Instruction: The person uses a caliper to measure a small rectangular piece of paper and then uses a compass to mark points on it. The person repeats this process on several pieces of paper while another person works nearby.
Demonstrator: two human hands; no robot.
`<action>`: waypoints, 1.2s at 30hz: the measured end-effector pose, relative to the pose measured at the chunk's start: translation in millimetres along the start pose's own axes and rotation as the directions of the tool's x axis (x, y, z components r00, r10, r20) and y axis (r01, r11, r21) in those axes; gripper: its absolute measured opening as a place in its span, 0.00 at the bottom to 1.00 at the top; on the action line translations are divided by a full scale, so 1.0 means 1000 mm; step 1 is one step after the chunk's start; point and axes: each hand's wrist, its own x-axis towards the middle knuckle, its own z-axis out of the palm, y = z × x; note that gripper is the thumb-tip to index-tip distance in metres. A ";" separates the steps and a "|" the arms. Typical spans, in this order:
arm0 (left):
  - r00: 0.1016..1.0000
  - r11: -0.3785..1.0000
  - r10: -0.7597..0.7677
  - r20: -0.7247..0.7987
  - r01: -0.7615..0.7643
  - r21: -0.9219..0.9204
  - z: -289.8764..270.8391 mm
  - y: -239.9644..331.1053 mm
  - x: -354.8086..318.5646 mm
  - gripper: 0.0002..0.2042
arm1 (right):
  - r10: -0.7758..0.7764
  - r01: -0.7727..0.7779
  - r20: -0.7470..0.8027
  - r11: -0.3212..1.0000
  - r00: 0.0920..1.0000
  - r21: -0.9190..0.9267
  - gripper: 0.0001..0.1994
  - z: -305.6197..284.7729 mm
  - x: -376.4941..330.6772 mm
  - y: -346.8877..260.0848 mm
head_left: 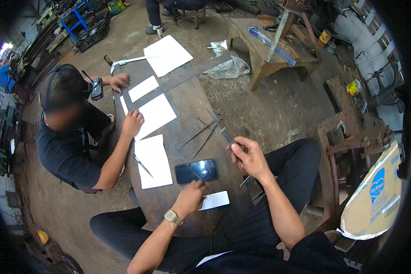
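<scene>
My right hand is closed around a slim, straight metal tool with a thin point; its exact kind is unclear. The tool slants up and left above the table's right edge. My left hand, with a watch on the wrist, hovers at a small white paper strip; its fingertips are blurred near the lower edge of a black phone. Beyond the phone lie metal dividers with spread legs. White sheets lie to the left, one with a pen on it.
A co-worker sits at the left with both hands on the dark wooden table. A large metal square, more paper and a caliper lie at the far end. A wooden bench and cardboard stand to the right.
</scene>
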 end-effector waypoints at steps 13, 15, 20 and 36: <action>0.980 0.975 -0.081 -0.180 0.115 0.190 -0.028 -0.005 0.051 0.49 | -0.069 0.067 0.010 0.989 0.998 0.134 0.12 -0.005 -0.004 -0.004; 0.970 0.993 -0.106 -0.220 0.090 -0.080 -0.051 -0.003 0.030 0.48 | -0.060 0.059 0.003 0.984 0.998 0.167 0.12 -0.008 -0.006 -0.003; 0.956 0.147 -0.230 -0.181 -0.150 -0.978 -0.105 -0.012 -0.074 0.50 | 0.015 0.001 -0.058 0.965 0.998 0.262 0.13 -0.016 -0.003 -0.007; 0.524 0.735 -0.663 -0.534 0.592 -0.331 -0.118 0.081 -0.267 0.47 | -0.080 0.077 0.004 0.968 0.997 0.237 0.13 0.005 0.000 -0.004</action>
